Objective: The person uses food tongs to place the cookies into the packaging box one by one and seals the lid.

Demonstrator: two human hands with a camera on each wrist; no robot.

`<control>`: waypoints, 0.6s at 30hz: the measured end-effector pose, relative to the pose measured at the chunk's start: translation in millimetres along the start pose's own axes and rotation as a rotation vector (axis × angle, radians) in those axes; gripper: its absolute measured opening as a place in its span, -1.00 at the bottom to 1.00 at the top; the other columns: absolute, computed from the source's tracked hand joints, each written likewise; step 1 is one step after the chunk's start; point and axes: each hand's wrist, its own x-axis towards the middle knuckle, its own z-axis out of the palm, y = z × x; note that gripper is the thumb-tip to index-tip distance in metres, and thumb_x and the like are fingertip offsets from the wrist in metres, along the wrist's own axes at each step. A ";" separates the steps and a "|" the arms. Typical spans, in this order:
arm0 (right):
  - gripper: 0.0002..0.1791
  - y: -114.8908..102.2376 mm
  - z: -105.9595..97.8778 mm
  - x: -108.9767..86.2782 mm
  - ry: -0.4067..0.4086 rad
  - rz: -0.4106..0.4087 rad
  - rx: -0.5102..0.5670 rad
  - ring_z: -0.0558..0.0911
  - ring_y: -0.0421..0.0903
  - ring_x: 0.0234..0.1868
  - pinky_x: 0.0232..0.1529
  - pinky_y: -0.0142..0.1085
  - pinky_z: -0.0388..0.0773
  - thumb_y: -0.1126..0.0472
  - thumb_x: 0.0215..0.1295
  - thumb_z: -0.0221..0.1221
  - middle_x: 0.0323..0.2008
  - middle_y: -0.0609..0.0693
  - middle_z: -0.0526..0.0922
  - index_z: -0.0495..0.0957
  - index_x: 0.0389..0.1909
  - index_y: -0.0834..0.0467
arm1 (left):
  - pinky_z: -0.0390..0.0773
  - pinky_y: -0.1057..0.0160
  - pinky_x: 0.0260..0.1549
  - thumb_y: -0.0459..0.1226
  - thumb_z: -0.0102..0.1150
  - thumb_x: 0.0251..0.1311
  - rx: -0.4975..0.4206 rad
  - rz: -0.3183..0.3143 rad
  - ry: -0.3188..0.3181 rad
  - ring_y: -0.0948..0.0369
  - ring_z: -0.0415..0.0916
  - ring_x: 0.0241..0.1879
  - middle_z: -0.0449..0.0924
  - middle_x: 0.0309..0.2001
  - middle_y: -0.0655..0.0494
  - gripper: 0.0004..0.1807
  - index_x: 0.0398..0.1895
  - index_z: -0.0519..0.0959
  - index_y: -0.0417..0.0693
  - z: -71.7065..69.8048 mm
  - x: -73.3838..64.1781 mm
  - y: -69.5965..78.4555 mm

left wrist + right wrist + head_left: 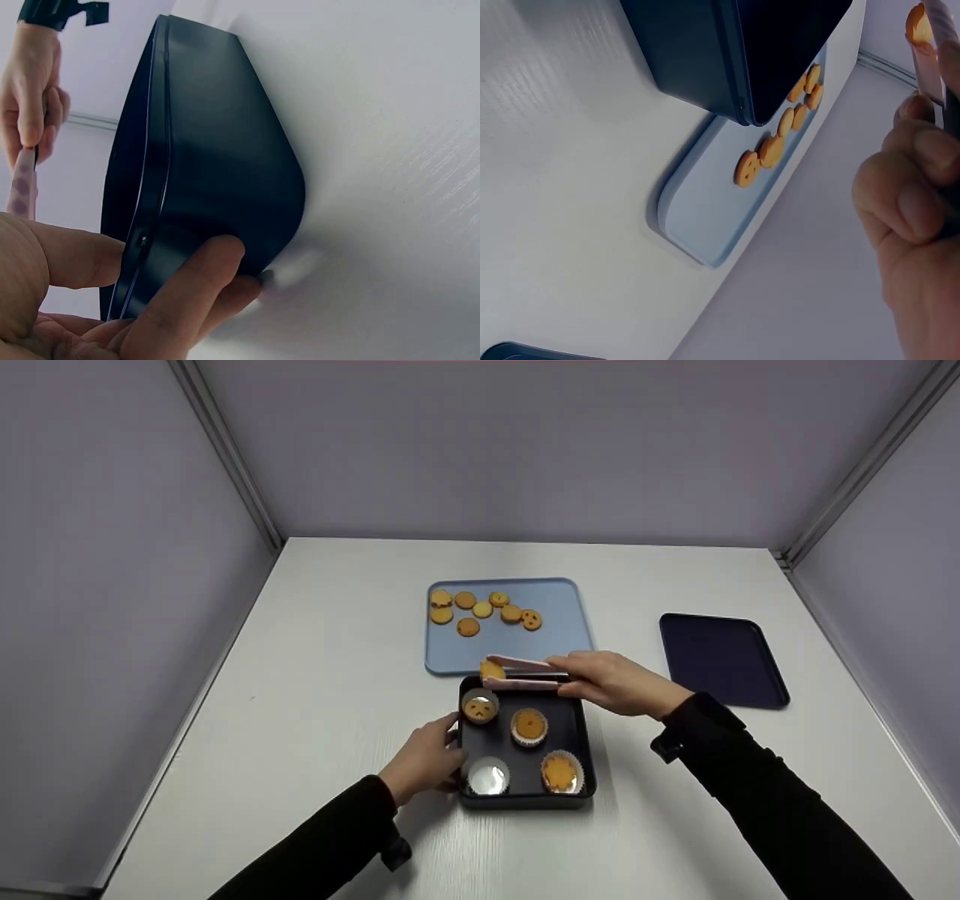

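Note:
My right hand (619, 682) holds pink-armed tongs (523, 685), spotted in the left wrist view. Between the tong tips is a small golden cookie (492, 670), over the far edge of a deep dark rectangular pan (525, 804). The left wall of that pan is gripped by my left hand (426, 757), thumb at the rim and fingers outside in the left wrist view. Inside stand several paper-edged baking cups. Cookies lie in the far-left cup (480, 707), the middle cup (529, 727) and the near-right cup (562, 772); the near-left cup (487, 776) shows a bare shiny bottom.
Beyond the pan lies a light blue tray (562, 619), with several round and shaped cookies (468, 627) toward its far left. A flat navy tray (724, 664) is on the white table (337, 660) at the right. Grey panels (525, 457) enclose the back and sides.

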 end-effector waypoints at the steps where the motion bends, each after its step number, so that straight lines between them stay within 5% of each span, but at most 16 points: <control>1: -0.49 -0.8 0.4 -1.4 -0.011 -0.003 0.007 0.49 -0.12 -0.26 -0.22 -0.18 0.45 0.12 0.55 0.10 -0.16 0.02 0.62 0.43 0.41 0.26 | 0.79 0.16 -0.43 -0.48 0.07 0.21 -0.004 0.000 0.001 -0.08 0.51 0.26 0.33 0.41 -0.38 -0.18 0.58 0.10 -0.32 0.2 0.0 0.0; 7: -0.49 -8.8 2.2 -7.9 -0.104 -0.009 0.029 0.51 -0.11 -0.19 -0.19 -0.20 0.46 0.11 0.55 0.10 -0.08 0.03 0.65 0.45 0.41 0.23 | 0.79 0.12 -0.50 -0.49 0.06 0.20 -0.042 -0.005 -0.005 -0.04 0.66 0.01 0.32 0.42 -0.39 -0.17 0.59 0.09 -0.28 0.7 0.1 0.1; 18: -0.61 -26.4 9.3 -5.4 -0.240 -0.034 0.010 0.44 -0.20 -0.29 -0.23 -0.28 0.44 0.09 0.54 0.13 -0.25 -0.11 0.56 0.54 0.29 0.08 | 0.78 0.14 -0.51 -0.50 0.08 0.19 -0.004 0.014 0.011 -0.09 0.64 0.07 0.35 0.40 -0.39 -0.18 0.58 0.12 -0.30 1.5 1.2 -0.4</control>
